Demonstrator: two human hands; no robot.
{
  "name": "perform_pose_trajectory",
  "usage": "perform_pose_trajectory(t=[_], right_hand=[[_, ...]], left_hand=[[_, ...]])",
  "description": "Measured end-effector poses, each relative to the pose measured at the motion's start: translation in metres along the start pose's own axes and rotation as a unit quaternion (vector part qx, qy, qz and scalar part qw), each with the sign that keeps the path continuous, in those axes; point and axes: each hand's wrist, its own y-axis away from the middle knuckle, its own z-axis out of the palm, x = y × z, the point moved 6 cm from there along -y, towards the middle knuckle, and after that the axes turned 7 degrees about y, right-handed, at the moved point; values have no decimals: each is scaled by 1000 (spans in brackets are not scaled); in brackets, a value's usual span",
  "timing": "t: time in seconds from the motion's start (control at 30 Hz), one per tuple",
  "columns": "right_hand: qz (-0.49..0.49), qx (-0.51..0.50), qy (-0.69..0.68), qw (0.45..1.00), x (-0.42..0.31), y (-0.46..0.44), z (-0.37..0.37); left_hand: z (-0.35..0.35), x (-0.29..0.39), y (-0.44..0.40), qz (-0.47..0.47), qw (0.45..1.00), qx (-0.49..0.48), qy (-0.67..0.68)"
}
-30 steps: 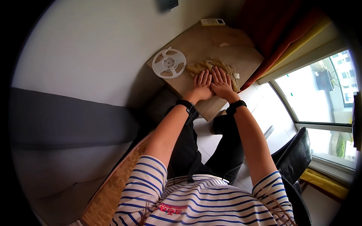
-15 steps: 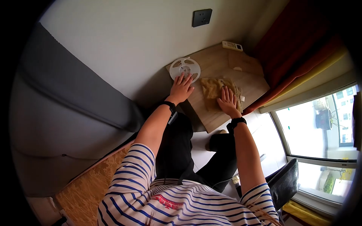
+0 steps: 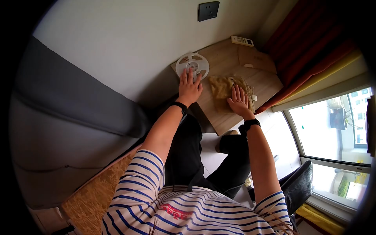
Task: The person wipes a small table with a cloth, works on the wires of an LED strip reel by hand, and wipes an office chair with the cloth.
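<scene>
Lying ahead of the open left hand (image 3: 189,91), a round white plastic reel (image 3: 198,65) underlies its fingertips; the right hand (image 3: 240,104), ungripping, rests flat on folded golden-brown cloth (image 3: 221,88).

We have the left hand (image 3: 189,90), fingers spread, over the near rim of the white reel (image 3: 203,65); right hand (image 3: 239,102) palm down on the golden-brown cloth (image 3: 221,87). We also see a remote (image 3: 242,41) at the wooden table's (image 3: 268,80) far edge, wall socket (image 3: 208,11) above.
</scene>
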Motion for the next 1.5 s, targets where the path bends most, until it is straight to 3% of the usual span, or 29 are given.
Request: perform_pose_trajectory(t=[0.37, 0.53, 0.73, 1.23, 1.5], right_hand=[[-2, -9, 0, 1000, -4, 4, -4], [2, -17, -13, 1000, -5, 5, -6], [3, -19, -3, 1000, -5, 5, -6], [9, -17, -4, 1000, -6, 5, -8], [15, -36, 1, 999, -8, 7, -11]], left_hand=[[12, 3, -19, -39, 998, -13, -39], [16, 1, -30, -55, 996, 72, -11], [13, 5, -35, -66, 996, 58, 6], [4, 6, -35, -49, 992, 118, 18], [0, 8, -36, -52, 994, 93, 2]])
